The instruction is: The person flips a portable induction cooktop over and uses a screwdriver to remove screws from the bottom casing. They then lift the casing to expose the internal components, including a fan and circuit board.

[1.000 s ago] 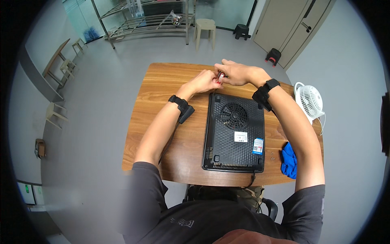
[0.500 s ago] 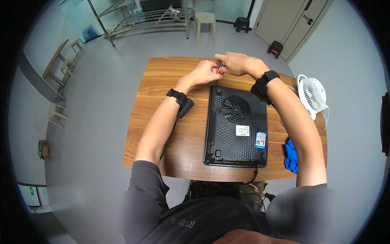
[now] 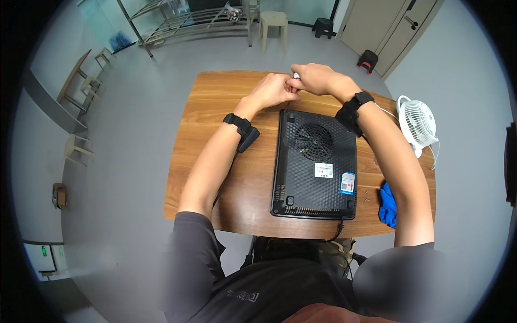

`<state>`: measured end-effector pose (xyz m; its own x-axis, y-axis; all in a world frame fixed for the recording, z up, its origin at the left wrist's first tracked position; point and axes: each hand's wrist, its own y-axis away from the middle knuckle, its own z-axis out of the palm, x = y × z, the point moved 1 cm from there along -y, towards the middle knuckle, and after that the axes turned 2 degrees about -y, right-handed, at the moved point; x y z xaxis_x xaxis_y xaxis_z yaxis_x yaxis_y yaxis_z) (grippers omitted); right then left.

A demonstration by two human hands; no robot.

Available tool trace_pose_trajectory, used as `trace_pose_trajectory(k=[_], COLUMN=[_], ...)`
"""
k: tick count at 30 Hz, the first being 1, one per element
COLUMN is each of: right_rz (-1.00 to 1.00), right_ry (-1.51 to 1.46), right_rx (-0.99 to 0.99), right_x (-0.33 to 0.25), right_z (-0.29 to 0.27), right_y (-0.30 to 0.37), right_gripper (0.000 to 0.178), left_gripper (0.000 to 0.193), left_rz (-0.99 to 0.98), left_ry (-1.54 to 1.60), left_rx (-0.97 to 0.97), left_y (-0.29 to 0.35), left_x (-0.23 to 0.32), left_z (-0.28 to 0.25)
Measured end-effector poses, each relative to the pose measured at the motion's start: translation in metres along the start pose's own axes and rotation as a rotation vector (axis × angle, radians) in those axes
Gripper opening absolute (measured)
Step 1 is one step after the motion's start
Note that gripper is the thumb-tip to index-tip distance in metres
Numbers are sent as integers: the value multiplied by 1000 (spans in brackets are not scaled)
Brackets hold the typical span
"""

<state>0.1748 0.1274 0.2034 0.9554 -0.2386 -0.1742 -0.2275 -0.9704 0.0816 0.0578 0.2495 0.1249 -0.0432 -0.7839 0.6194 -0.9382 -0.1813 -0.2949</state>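
An induction cooker (image 3: 318, 185), black and bottom side up, lies on the wooden table with its fan grille and two stickers showing. Just beyond its far edge my two hands meet. My left hand (image 3: 273, 90) is closed, its fingertips pinched together; whatever they hold is hidden. My right hand (image 3: 319, 79) is closed too, curled over the left fingertips. A small pale and dark piece peeks out between its thumb and fingers, too small to name. Both wrists wear black straps with a box on them.
A white fan (image 3: 417, 123) stands at the table's right edge, with a blue cloth (image 3: 387, 205) nearer me. Tiny bits lie beside the cooker. Its black cord (image 3: 338, 231) drops over the near edge of the wooden table (image 3: 215, 102). Stools and a metal rack (image 3: 199, 24) stand beyond.
Both hands have shifted slightly right and away from me, still together. The right hand has turned a little, and a paler part of the small piece shows now. The cooker has stayed put.
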Motion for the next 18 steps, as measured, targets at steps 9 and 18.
trace_pose_trajectory(k=[9, 18], right_rz=[-6, -99], right_ry=[92, 33], right_rx=[7, -60], right_x=[-10, -5], right_z=[-4, -1], right_y=[4, 1], right_gripper=[44, 37], left_gripper=[27, 28], left_rz=[-5, -10], left_ry=[46, -44], left_rx=[-19, -101], left_y=[-4, -7], left_x=[-22, -21], left_z=[16, 4])
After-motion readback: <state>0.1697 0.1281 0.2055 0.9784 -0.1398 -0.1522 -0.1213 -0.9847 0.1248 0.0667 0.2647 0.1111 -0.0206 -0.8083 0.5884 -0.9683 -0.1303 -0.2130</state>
